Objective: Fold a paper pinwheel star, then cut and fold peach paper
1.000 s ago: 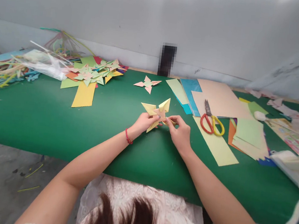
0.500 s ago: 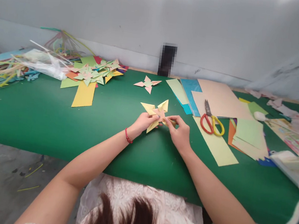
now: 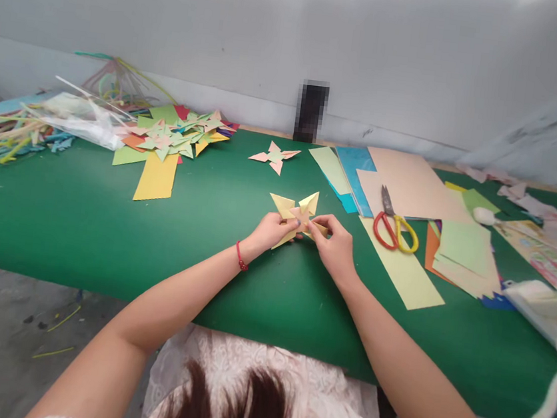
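Between my two hands is a folded paper star (image 3: 308, 204), yellow at its points and pink in the middle. My left hand (image 3: 271, 230) pinches its left and lower side, thumb on top near the centre. At the right-hand point, my right hand (image 3: 333, 243) is closed with thumb and index finger on the paper. Fingers cover part of the lower points. Beyond the hands, a pink folded paper star (image 3: 274, 156) lies flat on the green table (image 3: 230, 193).
Scissors (image 3: 395, 230) with red and yellow handles rest on paper sheets (image 3: 402, 267) to the right. Several folded stars (image 3: 176, 133) are heaped at the back left, above a yellow paper strip (image 3: 155, 177). Colourful thin strips (image 3: 10, 135) lie far left; a wall stands behind.
The yellow and pink star has shifted slightly right and turned a little clockwise. My left hand has moved slightly right with it, while the right hand stays almost in place.
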`<state>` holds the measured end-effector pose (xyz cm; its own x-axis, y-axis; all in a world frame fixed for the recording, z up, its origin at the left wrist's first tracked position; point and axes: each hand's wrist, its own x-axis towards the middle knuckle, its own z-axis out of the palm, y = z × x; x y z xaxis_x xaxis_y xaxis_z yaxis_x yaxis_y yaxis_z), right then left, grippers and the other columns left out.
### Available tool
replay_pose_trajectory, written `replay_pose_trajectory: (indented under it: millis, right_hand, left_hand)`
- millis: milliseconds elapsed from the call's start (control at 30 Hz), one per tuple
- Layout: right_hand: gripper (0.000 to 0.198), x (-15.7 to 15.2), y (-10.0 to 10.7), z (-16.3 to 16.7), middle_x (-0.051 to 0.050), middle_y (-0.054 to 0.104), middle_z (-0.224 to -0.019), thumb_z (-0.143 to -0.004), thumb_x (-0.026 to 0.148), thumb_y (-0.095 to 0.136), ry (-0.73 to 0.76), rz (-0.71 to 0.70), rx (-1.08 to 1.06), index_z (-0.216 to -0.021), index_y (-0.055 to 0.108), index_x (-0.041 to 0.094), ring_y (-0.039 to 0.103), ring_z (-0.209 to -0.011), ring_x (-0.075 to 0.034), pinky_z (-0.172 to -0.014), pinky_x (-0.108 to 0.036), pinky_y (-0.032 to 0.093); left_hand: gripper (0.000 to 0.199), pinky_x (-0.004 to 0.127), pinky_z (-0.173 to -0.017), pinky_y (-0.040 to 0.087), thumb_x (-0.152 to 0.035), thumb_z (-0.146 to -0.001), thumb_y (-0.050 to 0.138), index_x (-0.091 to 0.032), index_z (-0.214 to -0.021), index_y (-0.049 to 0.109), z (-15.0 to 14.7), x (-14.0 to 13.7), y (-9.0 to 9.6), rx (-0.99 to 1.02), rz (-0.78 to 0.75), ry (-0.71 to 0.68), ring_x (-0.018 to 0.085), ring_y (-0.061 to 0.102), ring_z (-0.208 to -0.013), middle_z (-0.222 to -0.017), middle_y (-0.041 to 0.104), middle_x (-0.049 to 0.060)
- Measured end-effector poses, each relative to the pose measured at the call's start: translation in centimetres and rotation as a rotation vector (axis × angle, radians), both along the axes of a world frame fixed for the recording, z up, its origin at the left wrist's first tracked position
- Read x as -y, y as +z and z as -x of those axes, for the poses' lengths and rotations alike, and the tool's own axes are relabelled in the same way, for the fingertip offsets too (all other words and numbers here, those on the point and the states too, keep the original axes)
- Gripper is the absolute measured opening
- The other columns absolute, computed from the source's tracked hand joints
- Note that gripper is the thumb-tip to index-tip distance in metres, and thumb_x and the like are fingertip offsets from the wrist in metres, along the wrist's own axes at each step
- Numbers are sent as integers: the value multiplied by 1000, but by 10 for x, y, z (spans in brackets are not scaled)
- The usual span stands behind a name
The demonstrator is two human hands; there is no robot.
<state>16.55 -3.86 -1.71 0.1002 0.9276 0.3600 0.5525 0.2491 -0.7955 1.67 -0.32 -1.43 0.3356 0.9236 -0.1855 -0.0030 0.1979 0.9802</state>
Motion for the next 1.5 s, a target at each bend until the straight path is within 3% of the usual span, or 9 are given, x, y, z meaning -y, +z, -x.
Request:
replay_pose_trajectory:
  millis: [367,500,633,867,1000,1300,1500]
  right_hand:
    - [14,-1,-3,-3,-3,66,-80,-80,33,54,-1,50,82,-80,60,21,59,-72,-19,-68,-30,42]
    - [14,-2,-6,-3,-5,65,-81,-80,33,54,-2,7,131,-78,60,20,58,-78,-21,-72,-33,42]
    - [15,-3,-5,-3,-3,64,-79,-79,35,56,44,41,10,-77,59,20,58,-77,-19,-71,-31,42]
    - [23,-7,-3,-3,-2,63,-74,-71,41,65,86,161,-233,-72,59,19,58,-72,-17,-66,-29,44]
    - [25,-8,-5,-4,-2,63,-75,-70,43,66,154,206,-342,-75,60,19,58,-72,-17,-67,-29,44]
    - [29,-5,1,-2,-5,64,-89,-84,43,48,118,81,-199,-88,66,20,57,-81,-18,-69,-30,43]
    - [25,-7,-2,-2,-3,64,-85,-78,40,56,133,126,-261,-92,60,20,58,-74,-17,-64,-29,45]
  left_hand:
    - [17,20,-55,49,-17,-82,55,-6,-89,65,2,0,-4,-92,-40,-61,14,65,-61,-74,70,9]
    - [15,20,-54,49,-15,-82,54,-6,-85,66,3,1,2,-109,-25,-68,14,65,-61,-71,70,8]
    - [17,20,-55,49,-14,-83,52,-5,-88,65,4,3,9,-97,-6,-88,13,65,-60,-68,69,8]
    - [21,23,-59,52,-15,-83,54,-6,-99,63,7,2,11,25,40,-153,14,67,-66,-92,69,13]
    - [21,22,-60,52,-16,-83,55,-5,-99,63,8,1,11,33,65,-144,14,67,-67,-91,70,14]
    - [24,22,-60,51,-16,-84,53,-4,-103,61,10,-2,13,70,90,-60,14,66,-66,-96,68,15]
    - [24,23,-59,50,-16,-81,55,-6,-102,62,12,-3,13,46,55,-64,14,66,-64,-91,69,13]
